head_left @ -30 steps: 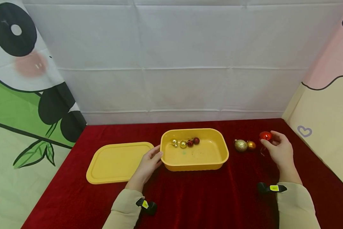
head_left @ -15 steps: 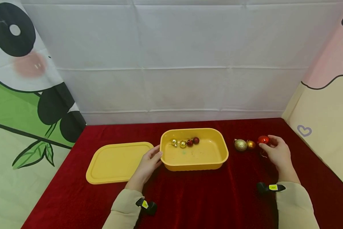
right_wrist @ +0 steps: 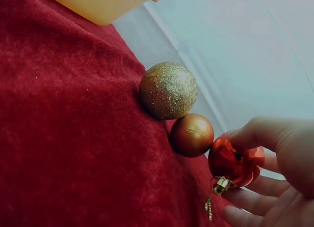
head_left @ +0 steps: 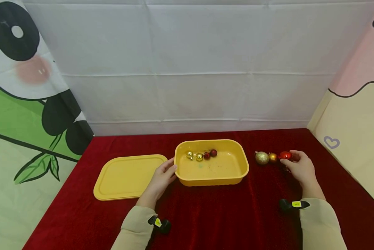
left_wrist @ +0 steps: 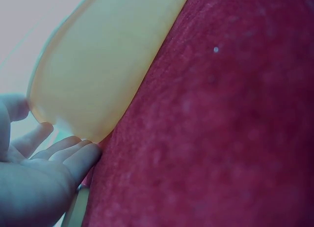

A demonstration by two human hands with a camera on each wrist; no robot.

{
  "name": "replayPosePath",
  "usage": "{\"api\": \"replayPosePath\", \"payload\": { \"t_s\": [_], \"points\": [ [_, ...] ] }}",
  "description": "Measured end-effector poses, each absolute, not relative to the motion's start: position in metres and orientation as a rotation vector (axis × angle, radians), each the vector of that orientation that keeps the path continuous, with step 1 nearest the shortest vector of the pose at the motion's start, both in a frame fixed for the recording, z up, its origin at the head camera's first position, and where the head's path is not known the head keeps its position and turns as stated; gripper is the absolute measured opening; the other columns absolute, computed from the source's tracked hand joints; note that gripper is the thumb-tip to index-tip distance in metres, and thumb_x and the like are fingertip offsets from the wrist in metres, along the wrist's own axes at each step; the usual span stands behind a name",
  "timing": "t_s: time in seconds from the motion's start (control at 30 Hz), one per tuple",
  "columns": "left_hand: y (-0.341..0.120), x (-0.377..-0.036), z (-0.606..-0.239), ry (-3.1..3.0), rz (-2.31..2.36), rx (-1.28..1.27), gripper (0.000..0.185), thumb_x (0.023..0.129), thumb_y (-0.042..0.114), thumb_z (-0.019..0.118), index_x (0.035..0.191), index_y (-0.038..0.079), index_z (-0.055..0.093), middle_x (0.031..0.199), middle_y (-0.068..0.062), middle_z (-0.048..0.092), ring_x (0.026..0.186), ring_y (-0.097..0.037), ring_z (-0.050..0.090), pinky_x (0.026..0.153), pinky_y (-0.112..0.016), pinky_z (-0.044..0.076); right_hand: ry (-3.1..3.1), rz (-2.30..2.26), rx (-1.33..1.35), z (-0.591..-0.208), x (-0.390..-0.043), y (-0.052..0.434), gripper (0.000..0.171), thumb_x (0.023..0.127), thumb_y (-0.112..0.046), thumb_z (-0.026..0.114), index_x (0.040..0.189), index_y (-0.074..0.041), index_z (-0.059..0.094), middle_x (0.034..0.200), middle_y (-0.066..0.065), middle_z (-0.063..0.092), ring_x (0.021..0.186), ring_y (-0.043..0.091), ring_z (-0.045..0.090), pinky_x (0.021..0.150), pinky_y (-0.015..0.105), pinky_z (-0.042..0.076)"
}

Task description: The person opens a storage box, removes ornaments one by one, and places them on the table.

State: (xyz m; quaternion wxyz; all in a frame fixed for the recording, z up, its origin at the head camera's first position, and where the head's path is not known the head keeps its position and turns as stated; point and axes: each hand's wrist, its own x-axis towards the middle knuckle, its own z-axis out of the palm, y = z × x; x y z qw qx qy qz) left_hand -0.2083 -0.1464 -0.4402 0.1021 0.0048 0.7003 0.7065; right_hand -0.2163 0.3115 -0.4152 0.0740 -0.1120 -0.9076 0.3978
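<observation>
A yellow tub (head_left: 243, 166) stands mid-table with several small gold and red baubles (head_left: 202, 156) inside at its back. My left hand (head_left: 161, 177) holds the tub's left rim (left_wrist: 105, 65), thumb on top and fingers against the wall. To the right lie a glittery gold bauble (head_left: 262, 158) (right_wrist: 168, 90) and a smooth copper bauble (head_left: 273, 157) (right_wrist: 192, 134) in a row. My right hand (head_left: 299, 168) pinches a shiny red bauble (head_left: 285, 155) (right_wrist: 234, 163) beside the copper one, its gold cap and string hanging down.
The yellow lid (head_left: 127, 177) lies flat left of the tub on the red velvet cloth (head_left: 224, 215). A white backdrop (head_left: 187, 69) closes the far edge, with printed panels at both sides.
My right hand has brought the red bauble down and leftward, from above the cloth to right beside the copper bauble. The left hand and tub have stayed put.
</observation>
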Motion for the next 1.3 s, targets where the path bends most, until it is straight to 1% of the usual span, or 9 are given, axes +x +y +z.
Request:
{"api": "replayPosePath", "payload": {
  "t_s": [0.17, 0.47, 0.53, 0.67, 0.77, 0.87, 1.0, 1.13, 1.3],
  "points": [
    [-0.146, -0.208, -0.44, 2.067, 2.088, 0.012, 0.049, 0.1, 0.021, 0.047, 0.146, 0.009, 0.034, 0.149, -0.017, 0.036, 0.135, -0.032, 0.038, 0.109, -0.05, 0.035, -2.741, 1.172, -0.329, -0.417, -0.216, 0.312, 0.062, 0.09, -0.028, 0.062, 0.134, 0.009, 0.04, 0.127, 0.034, 0.049, 0.107, 0.04, 0.051, 0.072, 0.027, 0.039],
    [-0.146, -0.207, -0.439, 2.072, 2.082, 0.013, 0.05, 0.1, 0.022, 0.047, 0.147, 0.009, 0.034, 0.149, -0.017, 0.036, 0.135, -0.033, 0.039, 0.109, -0.05, 0.035, -2.82, 1.174, -0.292, -0.418, -0.216, 0.313, 0.062, 0.09, -0.028, 0.062, 0.134, 0.009, 0.039, 0.13, 0.036, 0.046, 0.106, 0.041, 0.05, 0.073, 0.029, 0.04],
    [-0.146, -0.207, -0.438, 2.074, 2.079, 0.011, 0.05, 0.1, 0.022, 0.047, 0.147, 0.009, 0.034, 0.149, -0.017, 0.036, 0.135, -0.033, 0.039, 0.109, -0.05, 0.035, -2.841, 1.184, -0.286, -0.418, -0.216, 0.314, 0.063, 0.091, -0.029, 0.061, 0.135, 0.009, 0.038, 0.131, 0.036, 0.045, 0.108, 0.042, 0.049, 0.073, 0.028, 0.04],
    [-0.146, -0.207, -0.438, 2.074, 2.077, 0.008, 0.049, 0.1, 0.022, 0.047, 0.147, 0.009, 0.034, 0.149, -0.017, 0.036, 0.135, -0.033, 0.039, 0.109, -0.05, 0.035, -2.834, 1.209, -0.274, -0.415, -0.215, 0.314, 0.065, 0.092, -0.031, 0.06, 0.136, 0.01, 0.037, 0.132, 0.036, 0.044, 0.114, 0.045, 0.05, 0.068, 0.016, 0.042],
    [-0.146, -0.207, -0.438, 2.076, 2.077, 0.009, 0.049, 0.1, 0.022, 0.047, 0.146, 0.009, 0.034, 0.149, -0.017, 0.036, 0.136, -0.033, 0.038, 0.109, -0.05, 0.035, -2.815, 1.211, -0.27, -0.412, -0.216, 0.314, 0.066, 0.093, -0.034, 0.058, 0.136, 0.011, 0.037, 0.132, 0.036, 0.045, 0.117, 0.046, 0.049, 0.068, 0.014, 0.042],
    [-0.146, -0.207, -0.438, 2.079, 2.076, 0.009, 0.05, 0.1, 0.022, 0.047, 0.147, 0.009, 0.034, 0.149, -0.018, 0.036, 0.135, -0.033, 0.038, 0.108, -0.051, 0.036, -2.804, 1.217, -0.271, -0.409, -0.215, 0.312, 0.068, 0.094, -0.039, 0.055, 0.137, 0.01, 0.036, 0.134, 0.035, 0.044, 0.119, 0.046, 0.047, 0.079, 0.029, 0.047],
    [-0.146, -0.207, -0.439, 2.079, 2.077, 0.005, 0.049, 0.1, 0.021, 0.047, 0.146, 0.009, 0.034, 0.149, -0.018, 0.036, 0.135, -0.034, 0.039, 0.108, -0.051, 0.036, -2.789, 1.219, -0.262, -0.403, -0.214, 0.309, 0.069, 0.094, -0.043, 0.052, 0.138, 0.008, 0.036, 0.136, 0.035, 0.042, 0.121, 0.047, 0.045, 0.091, 0.051, 0.044],
    [-0.146, -0.208, -0.439, 2.077, 2.075, 0.005, 0.049, 0.1, 0.021, 0.047, 0.146, 0.008, 0.034, 0.149, -0.018, 0.036, 0.135, -0.034, 0.039, 0.108, -0.051, 0.036, -2.775, 1.187, -0.25, -0.397, -0.212, 0.305, 0.067, 0.095, -0.043, 0.049, 0.138, 0.007, 0.038, 0.135, 0.035, 0.043, 0.12, 0.048, 0.044, 0.093, 0.057, 0.042],
    [-0.146, -0.208, -0.439, 2.078, 2.074, 0.01, 0.05, 0.1, 0.02, 0.046, 0.147, 0.007, 0.033, 0.149, -0.018, 0.035, 0.135, -0.033, 0.039, 0.108, -0.051, 0.036, -2.756, 1.165, -0.252, -0.391, -0.211, 0.3, 0.065, 0.096, -0.043, 0.048, 0.138, 0.006, 0.04, 0.134, 0.034, 0.044, 0.12, 0.048, 0.045, 0.092, 0.057, 0.043]
  ]
}}
